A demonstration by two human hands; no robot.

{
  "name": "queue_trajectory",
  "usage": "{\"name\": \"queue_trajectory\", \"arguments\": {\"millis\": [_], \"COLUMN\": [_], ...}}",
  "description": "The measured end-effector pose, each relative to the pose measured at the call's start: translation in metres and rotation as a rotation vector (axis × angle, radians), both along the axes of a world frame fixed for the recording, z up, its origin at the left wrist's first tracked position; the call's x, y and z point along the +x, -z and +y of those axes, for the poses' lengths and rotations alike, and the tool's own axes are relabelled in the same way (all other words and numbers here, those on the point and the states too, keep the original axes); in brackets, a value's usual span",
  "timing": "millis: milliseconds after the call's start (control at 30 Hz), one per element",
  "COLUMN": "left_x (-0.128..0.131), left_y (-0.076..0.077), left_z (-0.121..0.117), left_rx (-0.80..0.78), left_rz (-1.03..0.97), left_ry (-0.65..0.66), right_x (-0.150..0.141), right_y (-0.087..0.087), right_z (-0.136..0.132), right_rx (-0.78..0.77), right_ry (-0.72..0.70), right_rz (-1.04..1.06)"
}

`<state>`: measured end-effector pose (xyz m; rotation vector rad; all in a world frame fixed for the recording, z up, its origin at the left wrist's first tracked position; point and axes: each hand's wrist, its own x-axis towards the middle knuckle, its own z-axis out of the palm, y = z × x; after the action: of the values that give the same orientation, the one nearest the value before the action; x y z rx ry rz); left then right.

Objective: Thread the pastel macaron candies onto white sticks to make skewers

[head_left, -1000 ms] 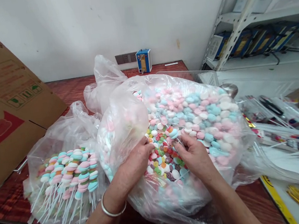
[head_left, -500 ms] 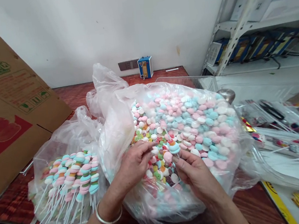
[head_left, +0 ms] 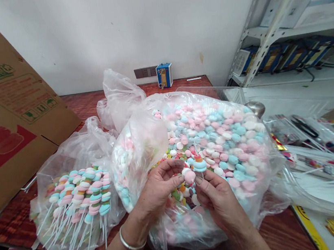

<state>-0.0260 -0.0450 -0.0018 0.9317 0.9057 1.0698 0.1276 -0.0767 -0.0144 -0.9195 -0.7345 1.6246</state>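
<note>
Between the thumb and fingers of my right hand point(head_left: 217, 190) is the stick of a candy skewer point(head_left: 200, 165), upright, with blue candy below orange and red gummy rings. My left hand point(head_left: 162, 183) is closed in a pinch at a pink candy point(head_left: 189, 176), which also touches my right fingertips. A white candy shows just behind the pink one. Both hands are over the mouth of a large clear plastic bag point(head_left: 150, 135), full of pink, blue and white candies point(head_left: 217, 134) with coloured gummy rings among them, partly hidden by my hands.
At left, finished-looking candy skewers point(head_left: 83, 193) lie in a smaller plastic bag point(head_left: 66, 154). A cardboard box point(head_left: 7, 105) stands beyond it. A blue device point(head_left: 164, 76) sits by the wall. To the right are a metal scoop point(head_left: 256, 109), packets, and a clear tray point(head_left: 306, 199).
My left hand has moved from the bag's edge toward my right hand and closed at the pink candy. My right hand has kept hold of the candy skewer, now standing more upright.
</note>
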Motion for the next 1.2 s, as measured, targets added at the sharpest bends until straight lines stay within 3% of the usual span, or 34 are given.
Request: {"name": "queue_trajectory", "arguments": {"millis": [167,333,600,800,900,1033,1200], "left_x": [0.004,0.002,0.001,0.003,0.006,0.007,0.006], "left_y": [0.000,-0.001,-0.007,-0.004,-0.003,-0.001,-0.005], "left_z": [-0.002,-0.004,-0.005,-0.010,-0.010,-0.004,0.004], "left_rx": [-0.171,-0.126,-0.055,-0.018,-0.001,-0.039,-0.087], "left_rz": [-0.070,-0.054,0.100,0.063,0.098,0.085,0.118], "left_ry": [0.078,-0.017,0.023,0.108,0.065,-0.087,-0.230], "right_x": [0.002,0.007,0.009,0.004,0.003,0.013,0.024], "right_y": [0.000,0.003,-0.001,0.003,0.002,-0.008,-0.022], "right_z": [-0.003,-0.007,-0.004,-0.002,-0.002,-0.018,-0.052], "right_rx": [0.029,0.034,0.192,0.213,0.248,0.265,0.207], "right_ry": [-0.008,0.074,0.065,0.132,0.130,0.086,-0.178], "right_rz": [-0.072,-0.219,-0.464,-0.669,-0.699,-0.848,-0.780]}}
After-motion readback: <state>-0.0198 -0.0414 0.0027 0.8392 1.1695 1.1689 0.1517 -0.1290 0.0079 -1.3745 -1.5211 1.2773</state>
